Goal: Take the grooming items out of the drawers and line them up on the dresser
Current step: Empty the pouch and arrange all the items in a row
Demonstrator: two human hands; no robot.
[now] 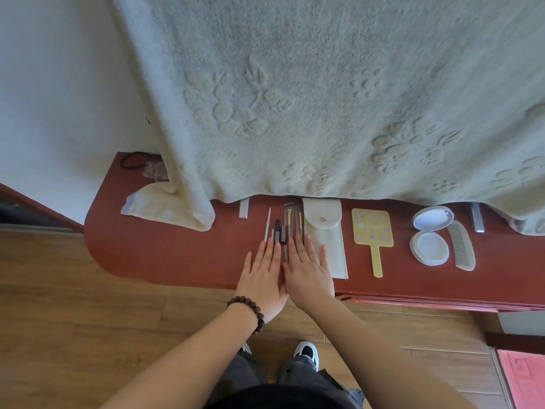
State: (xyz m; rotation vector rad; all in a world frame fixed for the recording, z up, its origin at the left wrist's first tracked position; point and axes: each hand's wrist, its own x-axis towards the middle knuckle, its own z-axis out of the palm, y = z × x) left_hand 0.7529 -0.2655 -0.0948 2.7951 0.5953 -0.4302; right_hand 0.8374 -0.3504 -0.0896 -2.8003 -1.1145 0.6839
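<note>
Grooming items lie in a row on the red dresser top (165, 255). From the left: a thin nail file (267, 223), dark lipstick-like tubes (279, 228), small brushes (292, 221), a beige snap pouch (324, 240), a yellow hand mirror (373, 234), an open white compact (430, 234) and a pale comb (461, 246). My left hand (264, 273) and right hand (308, 270) lie flat, side by side, fingers spread, over the near ends of the tubes and brushes. Neither hand grips anything.
A large cream towel (324, 98) hangs over the back of the dresser, its corner (174, 206) folded on the top. A black hair tie (134, 160) lies far left. Wooden floor (73, 320) below; drawer fronts (442, 302) at the right front edge.
</note>
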